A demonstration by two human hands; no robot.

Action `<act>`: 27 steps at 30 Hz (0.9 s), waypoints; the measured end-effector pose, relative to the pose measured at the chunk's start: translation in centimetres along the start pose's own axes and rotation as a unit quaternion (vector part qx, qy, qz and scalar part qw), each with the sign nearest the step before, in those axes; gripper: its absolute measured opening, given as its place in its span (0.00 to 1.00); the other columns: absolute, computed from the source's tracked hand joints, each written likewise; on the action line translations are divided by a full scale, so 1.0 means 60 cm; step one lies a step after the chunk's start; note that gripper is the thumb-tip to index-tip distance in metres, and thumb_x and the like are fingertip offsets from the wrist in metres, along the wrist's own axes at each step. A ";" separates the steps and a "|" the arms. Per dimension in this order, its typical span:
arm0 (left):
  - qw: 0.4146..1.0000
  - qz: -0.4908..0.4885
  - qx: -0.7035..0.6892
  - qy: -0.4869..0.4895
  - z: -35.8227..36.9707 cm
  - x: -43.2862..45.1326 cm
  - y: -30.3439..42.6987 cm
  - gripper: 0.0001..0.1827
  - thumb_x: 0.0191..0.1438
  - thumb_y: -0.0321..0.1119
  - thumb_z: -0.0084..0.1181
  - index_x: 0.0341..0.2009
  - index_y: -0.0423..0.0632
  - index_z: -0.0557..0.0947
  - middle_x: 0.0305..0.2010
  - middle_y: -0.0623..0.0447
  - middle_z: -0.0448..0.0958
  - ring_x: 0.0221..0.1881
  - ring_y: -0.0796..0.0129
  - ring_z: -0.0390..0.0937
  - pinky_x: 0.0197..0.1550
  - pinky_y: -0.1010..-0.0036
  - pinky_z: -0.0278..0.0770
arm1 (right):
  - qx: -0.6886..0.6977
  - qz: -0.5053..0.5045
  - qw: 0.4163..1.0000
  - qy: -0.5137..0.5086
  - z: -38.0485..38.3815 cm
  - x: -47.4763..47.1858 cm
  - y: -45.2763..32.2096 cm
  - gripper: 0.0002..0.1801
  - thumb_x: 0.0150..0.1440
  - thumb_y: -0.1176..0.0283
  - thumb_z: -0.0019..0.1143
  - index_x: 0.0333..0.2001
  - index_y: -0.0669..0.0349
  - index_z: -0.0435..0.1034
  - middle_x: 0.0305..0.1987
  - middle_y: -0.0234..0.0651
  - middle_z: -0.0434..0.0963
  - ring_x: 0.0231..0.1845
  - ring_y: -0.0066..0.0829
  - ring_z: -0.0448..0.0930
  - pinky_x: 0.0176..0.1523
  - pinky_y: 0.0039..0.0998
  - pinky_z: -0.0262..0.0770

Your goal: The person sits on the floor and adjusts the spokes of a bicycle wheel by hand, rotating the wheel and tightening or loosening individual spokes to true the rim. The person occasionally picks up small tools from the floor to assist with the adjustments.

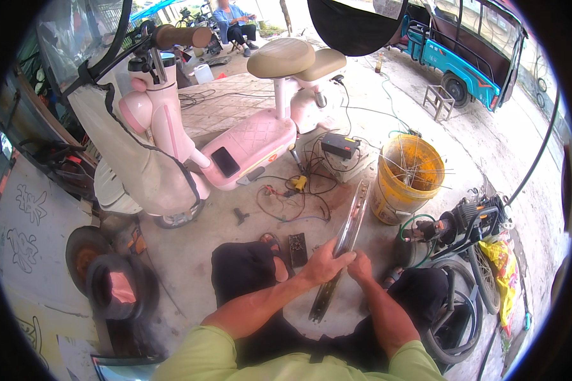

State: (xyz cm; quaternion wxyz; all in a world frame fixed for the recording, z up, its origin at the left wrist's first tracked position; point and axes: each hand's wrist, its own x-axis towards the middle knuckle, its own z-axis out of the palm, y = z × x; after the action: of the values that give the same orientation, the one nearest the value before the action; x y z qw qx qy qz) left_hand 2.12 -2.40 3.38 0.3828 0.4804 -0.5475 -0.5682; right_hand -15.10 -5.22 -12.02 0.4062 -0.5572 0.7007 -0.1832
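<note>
A long metal channel rail [352, 216] with holes along it slants between my knees, its upper end towards the yellow bucket. My left hand [325, 262] grips it near the middle, thumb laid across it. My right hand [360, 267] is closed at the rail's right edge, close to my left thumb; what its fingers hold is hidden. A dark tray of small parts [297, 250] lies on the ground left of the rail. Beyond are a black T-shaped tool [241, 215] and a black charger-like box [340, 145] among cables.
A pink electric scooter [252, 143] stands ahead with a phone [225, 161] on its deck. At right are a yellow bucket [383, 190] holding spokes, an air compressor [467, 219] and a bicycle wheel [476, 324]. Tyres [93, 290] lie left. A person [236, 24] sits far back.
</note>
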 end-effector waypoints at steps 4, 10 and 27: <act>1.000 0.000 0.004 0.001 0.002 0.000 0.001 0.23 0.61 0.48 0.62 0.48 0.40 0.77 0.32 0.56 0.75 0.32 0.75 0.72 0.36 0.75 0.73 | 0.005 -0.009 1.000 -0.011 0.002 0.007 0.010 0.26 0.57 0.53 0.61 0.52 0.61 0.78 0.47 0.50 0.84 0.50 0.47 0.85 0.55 0.41 0.78; 1.000 0.010 0.010 0.001 0.000 0.002 -0.010 0.23 0.61 0.48 0.62 0.49 0.40 0.76 0.32 0.55 0.76 0.32 0.75 0.74 0.36 0.75 0.74 | 0.000 -0.003 1.000 -0.020 0.001 0.005 0.004 0.27 0.57 0.53 0.61 0.52 0.62 0.78 0.47 0.50 0.84 0.51 0.47 0.84 0.55 0.41 0.78; 1.000 -0.010 -0.008 -0.013 -0.002 0.000 -0.004 0.24 0.62 0.49 0.62 0.49 0.41 0.76 0.33 0.56 0.76 0.33 0.75 0.74 0.37 0.75 0.74 | -0.002 -0.008 1.000 -0.025 0.002 0.006 0.005 0.26 0.57 0.54 0.60 0.51 0.62 0.77 0.47 0.50 0.84 0.51 0.48 0.84 0.55 0.41 0.78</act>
State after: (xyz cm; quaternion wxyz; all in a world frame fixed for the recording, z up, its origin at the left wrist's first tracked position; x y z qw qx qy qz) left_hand 2.27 -2.42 3.16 0.3738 0.4756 -0.5427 -0.5827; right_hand -15.20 -5.44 -12.42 0.4206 -0.5683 0.6861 -0.1712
